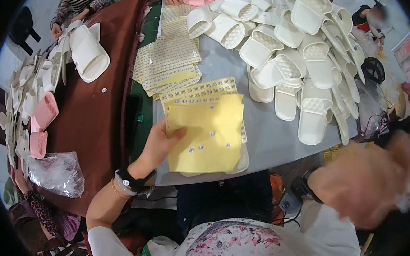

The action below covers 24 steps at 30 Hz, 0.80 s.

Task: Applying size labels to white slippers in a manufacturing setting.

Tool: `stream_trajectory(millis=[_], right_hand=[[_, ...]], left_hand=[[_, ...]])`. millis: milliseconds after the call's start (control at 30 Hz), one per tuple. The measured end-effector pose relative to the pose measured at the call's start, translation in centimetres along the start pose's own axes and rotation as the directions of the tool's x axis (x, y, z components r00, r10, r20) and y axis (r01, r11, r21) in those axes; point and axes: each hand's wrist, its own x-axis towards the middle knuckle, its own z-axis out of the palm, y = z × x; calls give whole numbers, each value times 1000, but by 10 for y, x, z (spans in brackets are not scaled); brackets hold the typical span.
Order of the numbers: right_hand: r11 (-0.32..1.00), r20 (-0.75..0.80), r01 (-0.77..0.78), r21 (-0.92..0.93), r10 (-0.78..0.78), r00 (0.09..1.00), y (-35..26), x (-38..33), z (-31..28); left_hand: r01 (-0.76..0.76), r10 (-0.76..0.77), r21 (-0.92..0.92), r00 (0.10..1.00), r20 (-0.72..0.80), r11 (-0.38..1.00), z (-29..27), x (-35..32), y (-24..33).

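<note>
My left hand (158, 146) is closed on a yellow sticker sheet (205, 128), thumb on top. A few small round labels are left on its mostly bare backing. Behind its upper edge, more label sheets (203, 90) with rows of round printed stickers stick out. The white edge of a slipper (243, 161) shows beneath the sheet's lower right corner; the rest of it is hidden. Out past the table's right edge, my right hand (368, 177) is smeared by motion, so its fingers cannot be read.
White slippers (285, 67) lie heaped on the grey table (219, 62). Sticker sheets (167, 61) are stacked at its left. Another table with a brown cloth (91, 120) carries white slippers, pink slippers (44, 112) and a clear plastic bag (57, 172). Other people sit around.
</note>
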Motion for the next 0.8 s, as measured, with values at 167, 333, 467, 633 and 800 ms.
stream_trajectory(millis=[167, 333, 467, 633, 800], right_hand=[[579, -63, -145, -803, 159, 985, 73, 0, -60], [211, -105, -137, -968, 157, 982, 136, -20, -103], [185, -76, -108, -977, 173, 982, 153, -23, -115], [10, -132, -134, -991, 139, 982, 168, -24, -115], [265, -287, -306, -914, 108, 952, 171, -22, -117]], left_hand=[[53, -50, -37, 997, 63, 998, 22, -13, -17], [0, 1, 146, 1000, -8, 989, 32, -15, -31], [-14, 23, 301, 999, -26, 953, 30, -16, -37], [20, -12, 258, 999, -33, 966, 28, -13, -41], [-9, 15, 213, 999, -30, 977, 27, -12, -43]])
